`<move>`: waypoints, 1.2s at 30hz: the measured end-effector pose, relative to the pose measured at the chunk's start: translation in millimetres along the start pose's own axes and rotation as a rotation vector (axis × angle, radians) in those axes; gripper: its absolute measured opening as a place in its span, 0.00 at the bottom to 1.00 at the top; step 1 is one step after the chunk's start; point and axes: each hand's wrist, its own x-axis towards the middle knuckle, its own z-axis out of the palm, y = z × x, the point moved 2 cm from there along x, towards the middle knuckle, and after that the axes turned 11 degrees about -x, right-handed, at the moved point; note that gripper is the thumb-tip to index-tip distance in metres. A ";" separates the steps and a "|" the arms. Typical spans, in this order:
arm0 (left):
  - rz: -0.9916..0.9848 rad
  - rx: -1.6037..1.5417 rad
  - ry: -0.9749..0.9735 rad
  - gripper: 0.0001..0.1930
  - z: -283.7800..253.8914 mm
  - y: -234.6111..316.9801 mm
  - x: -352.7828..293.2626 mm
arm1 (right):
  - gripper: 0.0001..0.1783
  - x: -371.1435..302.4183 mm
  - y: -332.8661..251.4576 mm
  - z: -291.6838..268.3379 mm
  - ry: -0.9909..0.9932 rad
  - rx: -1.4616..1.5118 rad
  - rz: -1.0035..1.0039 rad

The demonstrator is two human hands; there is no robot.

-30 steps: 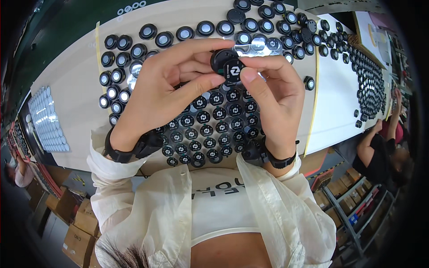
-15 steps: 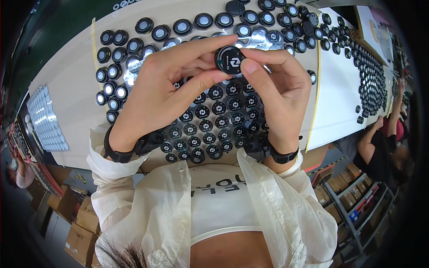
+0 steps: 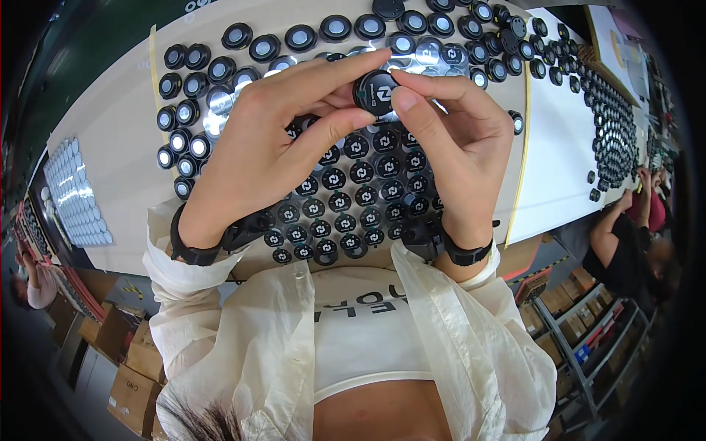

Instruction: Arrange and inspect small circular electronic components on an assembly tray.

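Note:
A round black disc [image 3: 373, 92] with a white emblem on its face is raised over the table between my two hands. My left hand [image 3: 268, 140] holds its left edge, with the thumb below and the forefinger reaching past the far side. On the right edge, my right hand [image 3: 460, 136] pinches it, the thumb lying on the face's rim. Several rows of like black discs with white emblems [image 3: 339, 201] lie below my hands, partly covered by them. Beyond are black round pieces with pale centres [image 3: 301, 37], some beside a shiny clear sheet [image 3: 456, 67].
A sheet of pale round pieces [image 3: 78, 195] lies at the far left of the table. Yellow tape lines [image 3: 521, 173] edge my work area. Many more black pieces [image 3: 614, 136] crowd the right side, where a co-worker in black [image 3: 625, 246] sits. Cardboard boxes [image 3: 132, 400] stand on the floor.
The disc has shifted slightly away from me and tilted a little. My right thumb has moved a bit over its edge. At the right, another person's raised arm has come down.

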 end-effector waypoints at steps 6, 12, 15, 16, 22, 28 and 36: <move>0.025 0.096 0.027 0.27 1.1 -1.0 -0.4 | 0.11 1.4 7.3 1.9 0.037 -0.175 -0.114; -0.021 -0.072 0.075 0.23 -1.1 -5.5 -2.0 | 0.13 1.3 1.7 13.3 0.103 -0.632 -0.410; -0.020 -0.105 0.106 0.22 -15.8 -11.5 7.5 | 0.18 1.5 3.8 18.0 0.039 -0.669 -0.448; 0.014 0.091 0.104 0.20 -25.8 -7.3 15.2 | 0.21 2.4 5.7 20.1 -0.022 -0.639 -0.411; 0.039 1.109 0.213 0.19 -127.4 0.7 74.8 | 0.24 8.9 -2.1 9.7 -0.023 -0.564 -0.341; 0.241 1.526 0.241 0.17 -119.7 -9.6 83.9 | 0.15 15.3 -7.9 -26.6 0.054 -0.725 -0.194; 0.158 1.246 -0.005 0.18 -94.3 -13.7 34.6 | 0.15 43.7 2.1 -25.5 -0.266 -1.001 -0.380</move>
